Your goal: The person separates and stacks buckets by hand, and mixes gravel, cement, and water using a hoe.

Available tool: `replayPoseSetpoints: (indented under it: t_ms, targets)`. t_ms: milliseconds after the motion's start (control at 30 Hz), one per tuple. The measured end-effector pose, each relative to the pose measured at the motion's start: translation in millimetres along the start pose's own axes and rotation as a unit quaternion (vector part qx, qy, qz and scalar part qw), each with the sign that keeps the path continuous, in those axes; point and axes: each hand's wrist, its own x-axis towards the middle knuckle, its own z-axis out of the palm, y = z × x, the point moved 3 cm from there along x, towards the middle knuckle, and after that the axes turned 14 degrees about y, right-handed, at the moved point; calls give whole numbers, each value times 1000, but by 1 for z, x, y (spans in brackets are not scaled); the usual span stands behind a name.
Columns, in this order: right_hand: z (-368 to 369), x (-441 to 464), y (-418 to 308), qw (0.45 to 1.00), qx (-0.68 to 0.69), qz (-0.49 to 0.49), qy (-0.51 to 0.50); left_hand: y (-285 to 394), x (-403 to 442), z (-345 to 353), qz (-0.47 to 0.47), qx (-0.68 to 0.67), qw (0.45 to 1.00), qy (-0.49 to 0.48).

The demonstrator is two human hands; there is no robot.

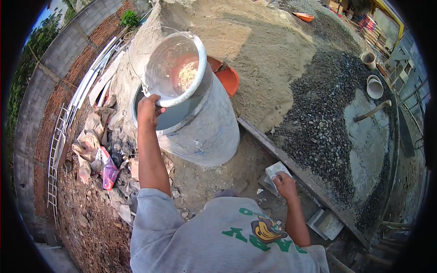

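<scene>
My left hand (pixel 149 112) is closed on the near rim of a bucket (pixel 199 75). The bucket tilts with its mouth toward me, its wire handle hanging loose, and a pale, clumpy patch shows at the bottom inside. It is above the mouth of a large grey drum (pixel 205 132), which holds greyish liquid. Whether bucket and drum touch is hidden. Lower right, my right hand (pixel 285 184) is curled shut beside a pale block-like piece (pixel 276 172). I cannot make out what, if anything, its fingers hold.
An orange tub (pixel 230 81) stands behind the drum, against a sand pile (pixel 259 50). A long board (pixel 291 161) edges the dark gravel (pixel 318 113). A wooden handle (pixel 371 111) sticks up from wet grey mix. Torn bags (pixel 93 136) and rubble lie left; several more buckets (pixel 374 87) lie right.
</scene>
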Motion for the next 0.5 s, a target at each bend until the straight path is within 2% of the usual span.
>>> replayPoseSetpoints:
  t_ms: [133, 300, 400, 500]
  targets:
    - [5, 5, 19, 998, -55, 25, -16, -6, 2, -19, -8, 5, 1000, 29]
    - [8, -5, 49, 987, -130, 78, -51, -19, -7, -24, 98, 128, 985, 56]
    - [11, -11, 54, 980, -149, 106, -74, -16, -16, -25, 9, 146, 989, 16]
    - [23, -9, 47, 978, -145, 116, -95, -15, -20, -25, 40, 162, 985, 36]
